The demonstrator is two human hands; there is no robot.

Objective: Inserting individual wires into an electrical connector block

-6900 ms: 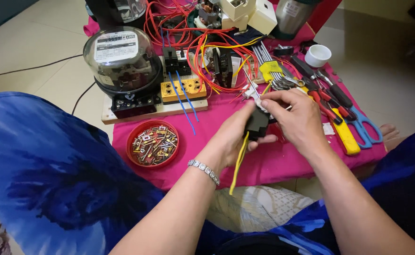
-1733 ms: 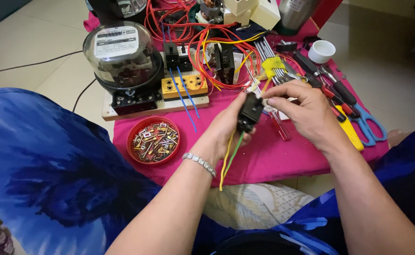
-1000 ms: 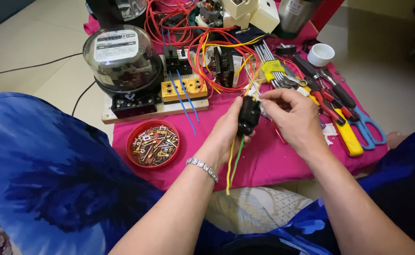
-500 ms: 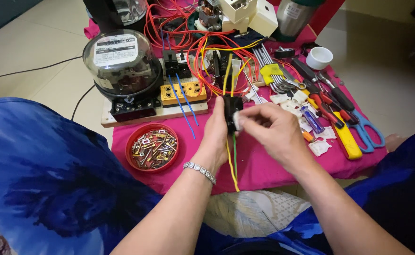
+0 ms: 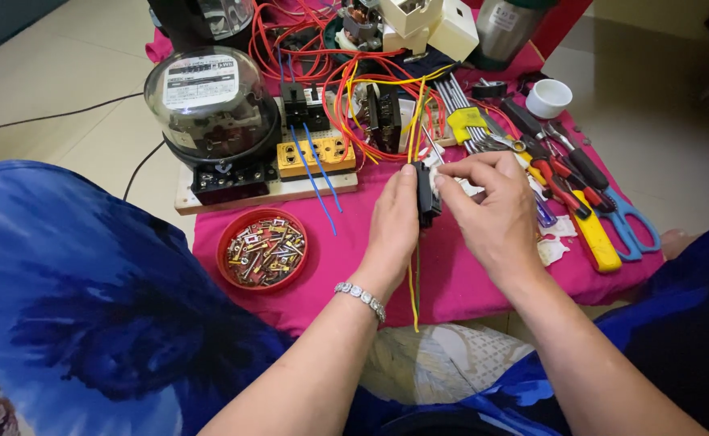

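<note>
**Wiring the small black block**

I have the small black plastic terminal block point(image 5: 427, 194) pinched upright in my left hand point(image 5: 392, 222), above the pink cloth point(image 5: 346, 266), near the yellow socket strip point(image 5: 316, 155). My right hand point(image 5: 492, 210) closes its fingertips on something white at the block's top; a thin yellow wire point(image 5: 412, 282) hangs below. I judge this the wire-seating step; the next move calls for a steady left grip and fine fingertip pressure.

Bare pink cloth point(image 5: 484, 278) lies open near the body; the red dish of screws point(image 5: 262, 249) flanks left, the tools point(image 5: 581, 190) right.
</note>
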